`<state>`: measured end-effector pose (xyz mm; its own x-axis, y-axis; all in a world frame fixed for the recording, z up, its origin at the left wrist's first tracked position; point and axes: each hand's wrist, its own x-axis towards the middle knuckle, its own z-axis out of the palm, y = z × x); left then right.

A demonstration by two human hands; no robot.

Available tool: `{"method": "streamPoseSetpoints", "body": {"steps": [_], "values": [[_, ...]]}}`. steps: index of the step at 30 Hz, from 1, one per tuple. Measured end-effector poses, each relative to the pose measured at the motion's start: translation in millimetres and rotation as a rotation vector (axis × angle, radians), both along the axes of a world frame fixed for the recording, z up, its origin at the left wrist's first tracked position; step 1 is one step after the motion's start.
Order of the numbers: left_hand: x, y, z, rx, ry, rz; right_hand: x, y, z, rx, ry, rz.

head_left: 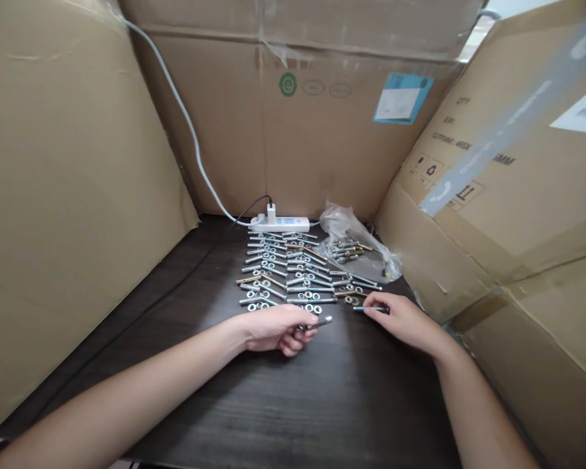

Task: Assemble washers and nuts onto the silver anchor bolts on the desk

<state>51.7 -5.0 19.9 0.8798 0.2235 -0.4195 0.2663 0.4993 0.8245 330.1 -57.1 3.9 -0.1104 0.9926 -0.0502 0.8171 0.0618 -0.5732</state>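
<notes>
Bolt in left hand; carton reads "QTY".

The left hand hides part of a metal rod; print on a blue label is too small to read.

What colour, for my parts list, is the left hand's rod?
The rod is silvery, best seen in the head view.
</notes>
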Motion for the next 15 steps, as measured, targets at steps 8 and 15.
{"method": "streamPoseSetpoints", "body": {"steps": [8, 15], "values": [[70.6, 3.3, 6.3, 1.446, 0.241, -0.054, 14.5, 1.5, -1.3, 0.074, -0.089, -0.025], [96.8, 3.8, -4.8, 1.71, 0.324, -0.163, 14.4, 2.9, -6.6, 0.089, -0.105, -0.039]]}}
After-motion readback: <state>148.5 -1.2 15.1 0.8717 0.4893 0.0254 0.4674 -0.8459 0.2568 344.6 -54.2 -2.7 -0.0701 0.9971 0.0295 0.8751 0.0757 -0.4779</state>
